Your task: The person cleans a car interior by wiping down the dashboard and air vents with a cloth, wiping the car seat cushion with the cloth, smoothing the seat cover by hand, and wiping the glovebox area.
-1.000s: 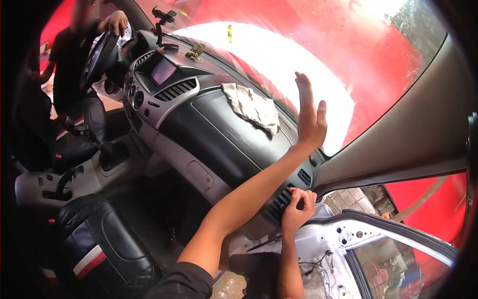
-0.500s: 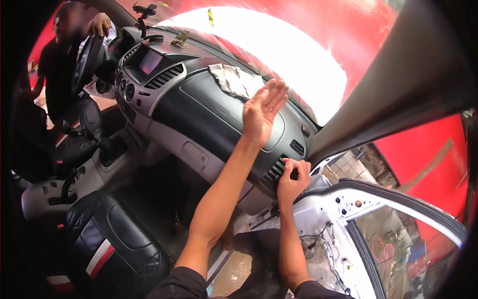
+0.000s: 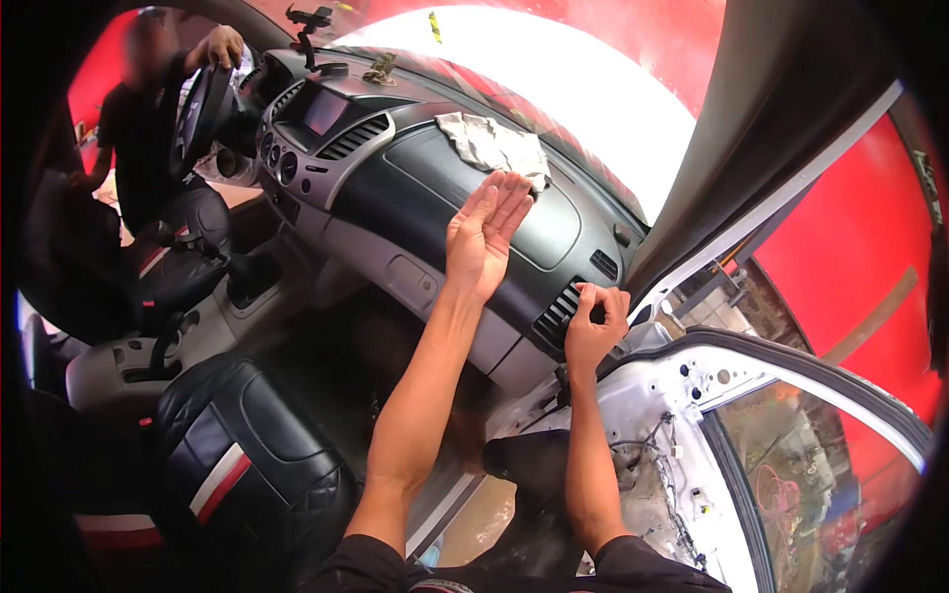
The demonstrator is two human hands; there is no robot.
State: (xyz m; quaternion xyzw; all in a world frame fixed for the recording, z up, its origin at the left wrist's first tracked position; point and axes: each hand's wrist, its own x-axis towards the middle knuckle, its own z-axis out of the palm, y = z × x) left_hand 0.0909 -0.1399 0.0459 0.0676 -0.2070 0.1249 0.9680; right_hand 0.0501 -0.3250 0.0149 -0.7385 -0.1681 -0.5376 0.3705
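My left hand (image 3: 484, 242) is raised over the passenger side of the black dashboard (image 3: 395, 203), palm turned up and fingers stretched out, with nothing in it. Just beyond its fingertips lies a crumpled whitish cloth (image 3: 486, 141) on the dashboard top. Close to the slatted side air vent (image 3: 560, 314), my right hand (image 3: 600, 326) is closed, thumb and fingertips curled together. Whatever may be between those fingers is hidden. The vent sits just left of this hand, and I cannot tell whether they touch.
At the far left another person (image 3: 138, 128) rests a hand on the steering wheel (image 3: 203, 124). A black seat (image 3: 262, 425) with a red and white stripe is at lower left. The open door (image 3: 662, 415), its inner panel bare with exposed wiring, and the windshield pillar (image 3: 741, 128) bound the right.
My left hand has drawn back leftward and lower over the dashboard, away from the windshield. My right hand stays curled by the vent. The whole view has shifted slightly.
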